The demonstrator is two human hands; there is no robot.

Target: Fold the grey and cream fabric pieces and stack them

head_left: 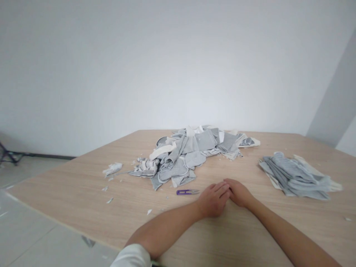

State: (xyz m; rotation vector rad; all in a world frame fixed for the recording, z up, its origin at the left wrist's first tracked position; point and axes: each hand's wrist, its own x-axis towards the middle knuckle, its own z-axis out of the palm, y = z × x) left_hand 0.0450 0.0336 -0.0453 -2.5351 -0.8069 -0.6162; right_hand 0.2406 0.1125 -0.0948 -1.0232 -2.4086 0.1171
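My left hand [214, 199] rests near the front middle of the wooden table [267, 230], its fingers stretched out and touching my right hand [239, 193]. The right hand lies flat with its fingertips partly hidden under the left fingers. No object shows in either hand. Just left of the left hand lies a pair of purple-handled thread snips [187, 192], blades pointing right. Beyond the hands spreads a loose heap of grey, white and striped fabric pieces [183, 159]. To the right of my right hand is a smaller stack of grey and cream fabric pieces [296, 176].
A small clump of white scraps [112, 169] sits left of the heap. Tiny fabric bits [149, 212] are scattered over the left side of the tabletop. A pale wall [178, 66] rises behind the table. Dark stand legs [8, 155] show on the floor at far left.
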